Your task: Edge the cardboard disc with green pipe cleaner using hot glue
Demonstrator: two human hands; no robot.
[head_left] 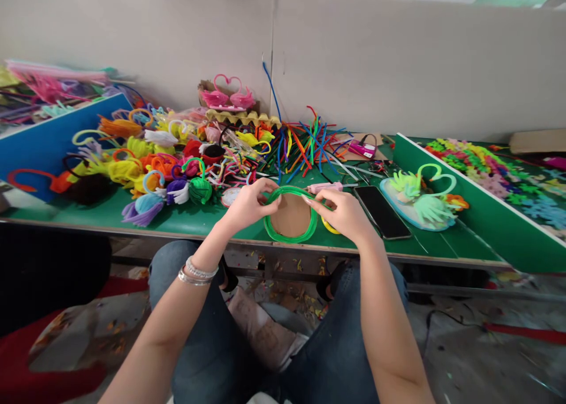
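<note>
A round cardboard disc (290, 215) with green pipe cleaner (289, 238) round its border is held up at the table's front edge. My left hand (253, 203) is closed on its upper left rim, thumb on the near face. Thumb and fingers of my right hand (338, 210) pinch the green border at the upper right. Just behind the disc lies a pink-handled tool (325, 187), partly hidden. A yellow ring (329, 226) shows in part below my right hand. To the right lies a black phone (382, 212).
Two pale green pipe-cleaner swans (427, 197) stand on a base at right. Colourful bird-like pieces (148, 200) crowd the left. Loose pipe cleaners (309, 144) lie behind, near pink swans (227, 96). Blue (66, 138) and green dividers (469, 209) flank the green table.
</note>
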